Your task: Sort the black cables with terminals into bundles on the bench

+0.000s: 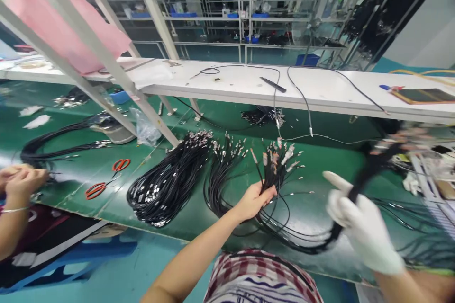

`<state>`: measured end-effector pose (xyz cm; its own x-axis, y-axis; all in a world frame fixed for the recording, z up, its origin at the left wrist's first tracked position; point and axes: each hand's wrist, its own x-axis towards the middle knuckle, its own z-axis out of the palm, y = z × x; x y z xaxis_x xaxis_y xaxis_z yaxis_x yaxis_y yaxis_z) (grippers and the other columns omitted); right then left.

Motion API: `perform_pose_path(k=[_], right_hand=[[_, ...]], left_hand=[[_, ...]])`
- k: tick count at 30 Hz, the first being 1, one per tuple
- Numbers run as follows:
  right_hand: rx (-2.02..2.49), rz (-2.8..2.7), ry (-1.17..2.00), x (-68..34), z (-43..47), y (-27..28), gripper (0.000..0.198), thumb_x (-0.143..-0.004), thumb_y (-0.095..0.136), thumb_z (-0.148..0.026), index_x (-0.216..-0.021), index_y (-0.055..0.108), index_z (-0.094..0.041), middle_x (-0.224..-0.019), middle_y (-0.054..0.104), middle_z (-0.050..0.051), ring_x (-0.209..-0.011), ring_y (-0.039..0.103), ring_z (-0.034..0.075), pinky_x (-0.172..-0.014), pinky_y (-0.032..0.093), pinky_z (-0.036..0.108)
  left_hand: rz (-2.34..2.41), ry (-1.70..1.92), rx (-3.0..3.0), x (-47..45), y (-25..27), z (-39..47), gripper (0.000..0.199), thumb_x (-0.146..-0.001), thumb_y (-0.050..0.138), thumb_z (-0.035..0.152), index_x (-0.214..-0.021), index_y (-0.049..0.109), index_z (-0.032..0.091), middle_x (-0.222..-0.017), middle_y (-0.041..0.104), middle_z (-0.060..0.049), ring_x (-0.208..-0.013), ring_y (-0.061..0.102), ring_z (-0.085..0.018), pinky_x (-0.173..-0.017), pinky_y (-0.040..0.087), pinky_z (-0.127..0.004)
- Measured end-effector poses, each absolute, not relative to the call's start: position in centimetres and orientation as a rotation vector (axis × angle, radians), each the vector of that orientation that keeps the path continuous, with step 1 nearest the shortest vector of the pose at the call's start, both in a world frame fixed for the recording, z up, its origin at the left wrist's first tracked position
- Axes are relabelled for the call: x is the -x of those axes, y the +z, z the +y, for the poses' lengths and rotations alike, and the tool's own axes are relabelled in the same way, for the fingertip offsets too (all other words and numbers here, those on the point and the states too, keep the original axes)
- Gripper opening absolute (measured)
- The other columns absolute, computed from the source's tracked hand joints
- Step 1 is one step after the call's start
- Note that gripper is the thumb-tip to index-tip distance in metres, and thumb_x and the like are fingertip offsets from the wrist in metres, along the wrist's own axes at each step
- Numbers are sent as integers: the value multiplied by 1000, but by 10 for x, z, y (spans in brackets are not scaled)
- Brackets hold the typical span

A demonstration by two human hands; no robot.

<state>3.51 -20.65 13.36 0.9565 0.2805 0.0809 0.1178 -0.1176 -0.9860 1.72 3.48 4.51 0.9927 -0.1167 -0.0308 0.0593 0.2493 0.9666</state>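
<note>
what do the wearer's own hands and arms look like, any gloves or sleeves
The left hand is bare, with no glove or bracelet visible. The right hand wears a plain white glove reaching the wrist. No sleeve shows on the left forearm or the visible part of the right forearm.

Holds left arm (199,251) outstretched with bare left hand (254,200) curled, white-gloved right hand (359,222) curled with one finger (336,180) straight.

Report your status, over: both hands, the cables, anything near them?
Left hand bare, gripping black cables. Right hand gloved, curled around black cables too. Another cable bundle close by, left of left hand.
</note>
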Motion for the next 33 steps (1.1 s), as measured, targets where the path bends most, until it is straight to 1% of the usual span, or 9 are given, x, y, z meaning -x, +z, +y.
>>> perform_pose_path(k=[3,7,9,12,17,20,25,30,33], right_hand=[[1518,-303,291,-46,-184,104,70,-79,68,-46,-136,46,-13,-65,37,-4,-49,29,10,-44,22,25],[1480,-234,346,-54,-163,92,53,-78,64,-49,-111,59,-8,-57,36,-5,-47,27,8,-43,22,23],[1534,-263,385,-52,-162,96,45,-78,63,-48,-98,64,-8,-57,43,-2,-47,31,9,-43,26,23],[1620,-367,453,-47,-168,102,40,-79,62,-42,-101,66,-9,-59,46,-2,-50,35,10,-46,31,24],[1522,-339,425,-47,-174,104,55,-84,60,-41,-129,54,-10,-55,40,-5,-48,31,10,-45,24,23],[1469,-248,405,-49,-172,103,53,-82,62,-45,-119,59,-8,-55,43,-4,-46,29,9,-43,19,23],[1508,-202,358,-50,-164,102,46,-75,68,-49,-94,64,-8,-59,50,0,-46,31,8,-42,21,23],[1532,-233,297,-49,-159,105,46,-74,68,-45,-105,65,-10,-62,52,0,-47,36,9,-42,26,23],[1574,-235,294,-50,-160,104,38,-73,69,-43,-92,68,-10,-57,50,-1,-47,38,10,-42,29,23]], left_hand=[[-128,-155,-1635,-4,35,12,33,-92,50,45,-84,56,13,-64,44,2,-59,36,-9,-56,28,-22],[-175,-143,-1848,6,35,4,27,-91,51,38,-83,59,14,-77,55,-3,-72,46,-14,-69,35,-24],[-181,-86,-1878,7,47,6,26,-85,62,37,-97,61,15,-96,61,-7,-88,53,-19,-82,39,-27],[-146,-5,-1832,5,67,7,57,-72,77,36,-120,53,18,-114,60,-9,-103,55,-23,-95,40,-31],[-89,-21,-1593,-3,70,2,47,-82,66,37,-120,47,17,-99,64,-7,-86,60,-17,-86,46,-29],[-100,-62,-1520,-4,66,0,37,-87,60,39,-113,47,15,-90,64,-6,-77,59,-15,-78,47,-27],[-148,-97,-1545,-2,68,1,31,-90,55,42,-103,56,14,-84,63,-5,-77,59,-15,-81,47,-28],[-146,-141,-1487,0,68,1,35,-90,56,43,-109,57,15,-91,63,-6,-77,61,-16,-80,49,-29],[-97,-40,-1483,0,66,2,28,-83,66,37,-98,59,14,-93,62,-5,-83,60,-15,-85,47,-28]])
